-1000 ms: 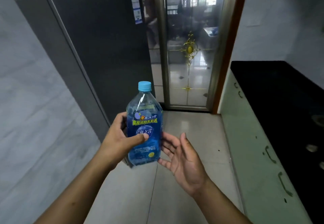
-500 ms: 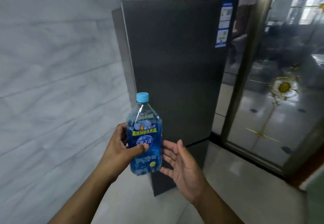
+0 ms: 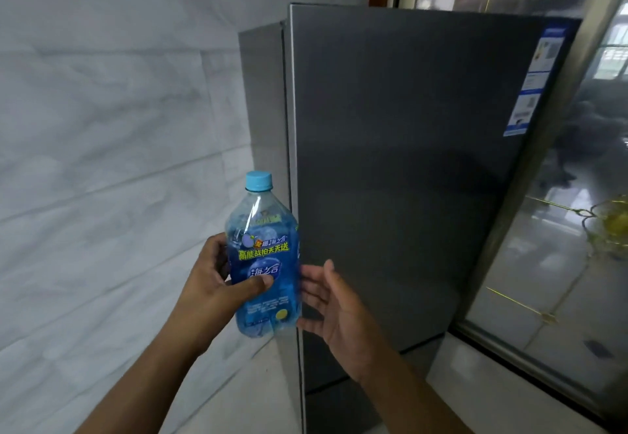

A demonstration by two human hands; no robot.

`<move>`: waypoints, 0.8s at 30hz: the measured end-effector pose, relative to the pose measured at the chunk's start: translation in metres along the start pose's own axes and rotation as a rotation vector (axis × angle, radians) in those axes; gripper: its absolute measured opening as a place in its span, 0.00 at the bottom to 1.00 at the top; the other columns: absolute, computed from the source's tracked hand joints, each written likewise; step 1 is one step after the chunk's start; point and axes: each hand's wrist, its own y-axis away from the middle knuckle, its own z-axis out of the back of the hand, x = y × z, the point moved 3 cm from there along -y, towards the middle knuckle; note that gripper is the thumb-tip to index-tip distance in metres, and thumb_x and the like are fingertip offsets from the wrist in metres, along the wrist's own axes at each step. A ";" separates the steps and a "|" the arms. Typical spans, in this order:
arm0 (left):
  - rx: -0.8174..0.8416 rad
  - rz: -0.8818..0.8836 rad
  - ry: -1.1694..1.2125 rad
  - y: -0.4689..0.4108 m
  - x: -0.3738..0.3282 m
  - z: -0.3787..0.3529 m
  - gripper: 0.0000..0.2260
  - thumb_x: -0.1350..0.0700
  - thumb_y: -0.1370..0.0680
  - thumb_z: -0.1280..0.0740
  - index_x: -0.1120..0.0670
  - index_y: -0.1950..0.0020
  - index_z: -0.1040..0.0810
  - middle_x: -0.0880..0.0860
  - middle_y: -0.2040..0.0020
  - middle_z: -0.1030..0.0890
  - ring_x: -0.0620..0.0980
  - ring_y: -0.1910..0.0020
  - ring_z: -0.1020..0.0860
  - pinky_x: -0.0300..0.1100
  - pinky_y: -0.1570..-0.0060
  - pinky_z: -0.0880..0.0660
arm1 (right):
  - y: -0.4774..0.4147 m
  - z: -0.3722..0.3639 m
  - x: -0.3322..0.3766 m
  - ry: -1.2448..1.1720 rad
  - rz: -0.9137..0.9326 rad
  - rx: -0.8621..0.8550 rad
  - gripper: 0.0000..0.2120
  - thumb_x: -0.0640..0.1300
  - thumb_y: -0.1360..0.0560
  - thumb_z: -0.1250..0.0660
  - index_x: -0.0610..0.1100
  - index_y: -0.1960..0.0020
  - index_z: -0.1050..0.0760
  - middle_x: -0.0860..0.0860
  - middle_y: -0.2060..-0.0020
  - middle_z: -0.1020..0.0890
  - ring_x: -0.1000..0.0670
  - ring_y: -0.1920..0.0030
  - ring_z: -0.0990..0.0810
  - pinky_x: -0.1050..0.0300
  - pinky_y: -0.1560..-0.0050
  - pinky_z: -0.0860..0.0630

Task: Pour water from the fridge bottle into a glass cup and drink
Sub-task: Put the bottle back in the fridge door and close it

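Clear plastic bottle with blue printed label (image 3: 263, 263) and pale-blue screw cap (image 3: 259, 181): head view, sole view on record; held in the air at chest level in front of the left edge of the tall dark-grey fridge (image 3: 407, 161), whose doors appear closed; left hand (image 3: 214, 284) wrapped round the label band, thumb laid across the front, fingers curled behind; right hand (image 3: 339, 304) spread with straight fingers, palm turned toward the bottle's right flank, just beside it; contact there cannot be told; long axis near vertical, cap uppermost, base lowest, printed label face toward the camera; blue liquid fills the lower body, the shoulder looks clear. Progress, as a judgement: bottle is in hand and out of the fridge, so fetching appears done; cap is on, no glass cup in view, so uncapping, pouring and drinking all remain. Surroundings: pale marbled tile wall (image 3: 102, 161) to the left; blue-and-white sticker (image 3: 533, 83) on the fridge's upper right; gold-patterned glass door (image 3: 560, 280) to the right.
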 end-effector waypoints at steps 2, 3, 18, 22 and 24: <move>0.031 -0.013 0.016 -0.029 -0.005 0.010 0.29 0.59 0.34 0.22 0.50 0.36 0.27 0.51 0.43 0.17 0.50 0.46 0.16 0.42 0.55 0.16 | -0.026 -0.009 0.013 0.104 0.065 -0.004 0.24 0.63 0.25 0.42 0.49 0.40 0.20 0.50 0.45 0.15 0.49 0.40 0.18 0.41 0.37 0.24; 0.047 -0.022 0.026 -0.042 -0.008 0.014 0.30 0.57 0.36 0.23 0.51 0.36 0.27 0.51 0.43 0.17 0.49 0.47 0.16 0.41 0.56 0.17 | -0.038 -0.012 0.020 0.204 0.128 -0.009 0.21 0.60 0.24 0.43 0.48 0.41 0.21 0.51 0.46 0.15 0.50 0.43 0.17 0.46 0.39 0.22; 0.005 -0.077 0.111 -0.111 -0.018 0.029 0.31 0.59 0.40 0.21 0.51 0.39 0.25 0.50 0.48 0.14 0.50 0.49 0.15 0.42 0.57 0.17 | -0.128 -0.020 0.094 2.299 1.266 -0.087 0.12 0.50 0.24 0.35 0.45 0.49 0.17 0.48 0.50 0.16 0.43 0.37 0.23 0.40 0.23 0.52; -0.043 -0.077 0.121 -0.100 -0.016 0.026 0.35 0.55 0.41 0.17 0.51 0.37 0.26 0.51 0.45 0.15 0.51 0.47 0.16 0.45 0.53 0.18 | -0.124 -0.022 0.088 2.387 1.183 -0.104 0.11 0.48 0.24 0.38 0.46 0.50 0.19 0.48 0.51 0.17 0.44 0.39 0.23 0.38 0.23 0.56; -0.082 -0.073 0.140 -0.089 -0.016 0.024 0.37 0.52 0.43 0.17 0.50 0.37 0.26 0.51 0.45 0.15 0.51 0.46 0.16 0.48 0.50 0.19 | -0.120 -0.025 0.089 2.431 1.122 -0.148 0.11 0.47 0.24 0.40 0.46 0.50 0.19 0.48 0.51 0.17 0.43 0.39 0.23 0.38 0.23 0.55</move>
